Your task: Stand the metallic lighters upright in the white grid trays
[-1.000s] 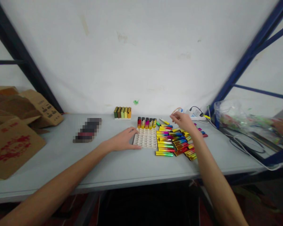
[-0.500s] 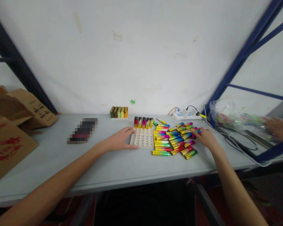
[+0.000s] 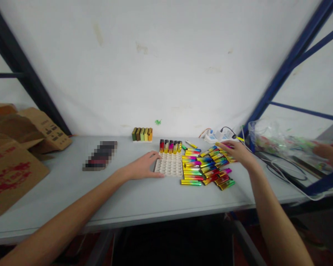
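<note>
A white tray (image 3: pixel 169 167) with rows of round holes lies on the grey table. Across its back row stand several upright lighters (image 3: pixel 170 146), red, clear, purple and yellow. My left hand (image 3: pixel 147 165) holds the tray's left edge between thumb and fingers. Right of the tray spreads a pile of shiny multicoloured lighters (image 3: pixel 208 168), lying flat. Over the back right of this pile is my right hand (image 3: pixel 235 150), its fingers pinched at a lighter with a yellow end (image 3: pixel 219 144).
Behind stands a small block of green, brown and orange lighters (image 3: pixel 142 134). A blurred dark object (image 3: pixel 101 156) and cardboard boxes (image 3: pixel 15 162) are at left. A power strip (image 3: pixel 218 137), cables, plastic bags (image 3: pixel 269 138) and another person's hand (image 3: pixel 329 153) are at right.
My right hand has moved up and back from the pile's right side, and a lighter now shows at its fingertips. My left hand stays on the tray. The view has shifted slightly.
</note>
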`<state>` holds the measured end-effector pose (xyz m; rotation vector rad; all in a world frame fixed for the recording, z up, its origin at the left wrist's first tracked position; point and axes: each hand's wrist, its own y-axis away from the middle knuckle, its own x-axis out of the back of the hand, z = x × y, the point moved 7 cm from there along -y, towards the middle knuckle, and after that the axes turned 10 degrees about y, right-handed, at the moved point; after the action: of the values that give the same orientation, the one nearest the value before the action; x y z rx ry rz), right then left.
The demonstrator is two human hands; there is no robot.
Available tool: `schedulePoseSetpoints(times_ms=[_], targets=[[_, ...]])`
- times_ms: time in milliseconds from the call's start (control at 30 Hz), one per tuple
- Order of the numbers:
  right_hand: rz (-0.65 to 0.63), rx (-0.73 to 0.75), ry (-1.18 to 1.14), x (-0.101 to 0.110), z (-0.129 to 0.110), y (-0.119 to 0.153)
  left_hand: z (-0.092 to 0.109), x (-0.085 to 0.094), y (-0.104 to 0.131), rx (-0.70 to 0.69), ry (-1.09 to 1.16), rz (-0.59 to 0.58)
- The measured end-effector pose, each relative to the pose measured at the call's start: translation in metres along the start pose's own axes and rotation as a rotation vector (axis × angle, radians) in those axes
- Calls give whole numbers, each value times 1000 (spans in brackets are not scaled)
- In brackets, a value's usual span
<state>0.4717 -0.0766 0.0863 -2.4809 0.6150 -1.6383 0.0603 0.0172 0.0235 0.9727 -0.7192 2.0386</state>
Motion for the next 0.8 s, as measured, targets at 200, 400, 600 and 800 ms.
schedulePoseSetpoints(times_ms=[200,400,600,800], targets=[[-121,185,-412,-32,-111,-30,2,0,1,-7,9,-3],[-157,269,-712,-61,-167,-31,4,0,1,0,16,2],[-316,387,-707,-100,-181,-6,7,1,2,-29,24,16],[-398,456,-689,-113,-189,8,9,1,2,-14,-4,5]])
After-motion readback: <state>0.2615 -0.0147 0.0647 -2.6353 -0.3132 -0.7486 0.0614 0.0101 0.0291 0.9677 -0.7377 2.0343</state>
